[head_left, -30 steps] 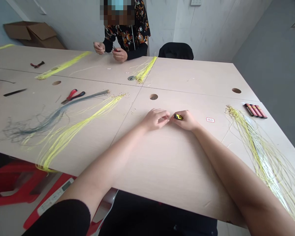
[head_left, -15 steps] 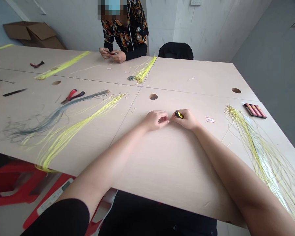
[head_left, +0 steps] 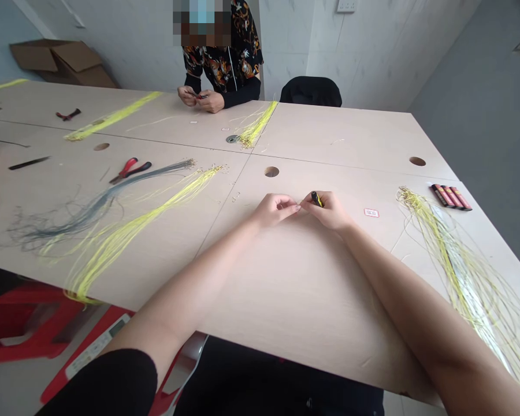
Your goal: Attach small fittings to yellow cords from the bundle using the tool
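Note:
Over the middle of the pale table (head_left: 260, 277), my left hand (head_left: 277, 209) is closed in a pinch, its fingertips meeting those of the other hand. Whatever lies between those fingertips is too small to make out. My right hand (head_left: 328, 210) is closed around a short black and yellow tool (head_left: 316, 199), which sticks up between thumb and fingers. A small white label with a red border (head_left: 371, 213) lies to the right of that hand. Left of my hands is a bundle of yellow strands (head_left: 156, 211), with a grey-blue bundle (head_left: 99, 199) beside it.
Red-handled pliers (head_left: 127, 169) rest behind the grey-blue bundle. Yellow and white strands (head_left: 455, 260) spread at the right, near several dark-red cylinders (head_left: 451, 197). A person (head_left: 225, 72) works across the table. A table hole (head_left: 271, 171) lies beyond my hands.
The black and yellow tool is tilted more upright in my right hand. My left fingers have drawn closer together. The view has shifted slightly.

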`<state>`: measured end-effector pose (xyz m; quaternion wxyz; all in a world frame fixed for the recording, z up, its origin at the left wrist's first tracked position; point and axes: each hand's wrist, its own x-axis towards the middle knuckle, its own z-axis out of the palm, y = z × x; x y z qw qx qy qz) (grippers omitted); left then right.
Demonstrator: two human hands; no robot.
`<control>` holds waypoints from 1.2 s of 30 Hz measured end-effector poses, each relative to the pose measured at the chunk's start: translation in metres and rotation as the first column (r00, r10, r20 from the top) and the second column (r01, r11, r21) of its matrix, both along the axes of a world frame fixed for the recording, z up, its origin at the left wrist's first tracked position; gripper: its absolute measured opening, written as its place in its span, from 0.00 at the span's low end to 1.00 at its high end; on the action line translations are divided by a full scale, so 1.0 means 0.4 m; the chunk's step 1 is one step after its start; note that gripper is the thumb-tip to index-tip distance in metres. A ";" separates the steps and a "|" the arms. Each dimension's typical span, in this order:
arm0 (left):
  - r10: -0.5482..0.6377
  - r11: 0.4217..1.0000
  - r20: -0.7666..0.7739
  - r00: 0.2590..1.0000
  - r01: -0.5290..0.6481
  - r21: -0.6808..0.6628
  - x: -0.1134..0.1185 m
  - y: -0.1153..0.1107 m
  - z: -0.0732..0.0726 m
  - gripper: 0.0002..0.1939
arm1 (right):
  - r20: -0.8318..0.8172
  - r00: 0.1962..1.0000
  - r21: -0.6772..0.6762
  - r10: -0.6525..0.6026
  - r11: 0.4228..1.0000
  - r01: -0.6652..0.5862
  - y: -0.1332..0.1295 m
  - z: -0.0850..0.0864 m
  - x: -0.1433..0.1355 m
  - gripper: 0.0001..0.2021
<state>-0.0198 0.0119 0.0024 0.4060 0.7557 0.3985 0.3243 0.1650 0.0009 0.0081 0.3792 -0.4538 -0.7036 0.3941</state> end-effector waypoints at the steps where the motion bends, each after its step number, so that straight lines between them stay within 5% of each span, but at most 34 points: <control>1: -0.002 0.999 0.029 1.000 0.004 -0.045 -0.001 0.001 0.000 0.15 | -0.001 1.000 0.000 0.010 1.000 -0.010 -0.003 0.002 -0.006 0.11; 36: 0.001 0.999 0.031 1.000 -0.002 0.041 -0.003 -0.001 0.002 0.12 | -0.037 0.999 -0.038 0.011 0.999 -0.012 -0.006 -0.003 -0.009 0.11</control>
